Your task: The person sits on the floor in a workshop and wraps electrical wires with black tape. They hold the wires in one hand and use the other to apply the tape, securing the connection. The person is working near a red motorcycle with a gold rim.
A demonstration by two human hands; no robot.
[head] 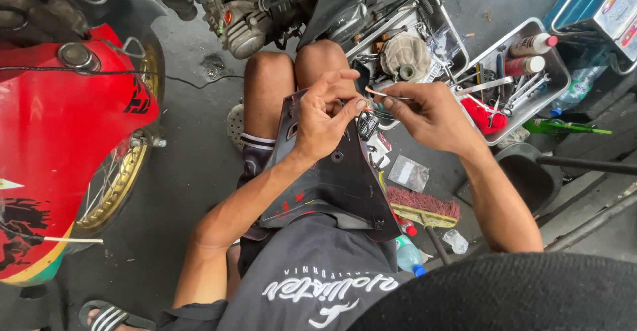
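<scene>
A black, moulded plastic motorcycle body panel [335, 185] lies across the person's lap, its wide end toward the waist and its narrow end rising toward the knees. The left hand [323, 120] rests on the panel's upper part, fingers curled and thumb pressed to forefinger in a pinch; what it pinches is too small to tell. The right hand [428, 115] is just beside it, closed in a pinch on a thin, pale stick-like tool [381, 94] whose tip points toward the left hand's fingertips. Just below the two hands, a small black connector block [367, 125] hangs at the panel's edge.

On the concrete floor [199, 145] to the person's right lie a small clear plastic bag [408, 173], a brush with red bristles [423, 206] and a clear plastic bottle with a blue cap [409, 257]. Farther out stands a grey metal tray [524, 79] holding wrenches, two spray cans with red caps and a red rag. A second tray nearer the knees holds a round, dirty beige filter-like part [406, 56]. A green glass bottle [564, 127] lies beside the grey tray. To the left stands a red motorcycle fender [66, 132] beside a gold-rimmed spoked wheel [126, 175], and an engine [245, 12] sits beyond the knees.
</scene>
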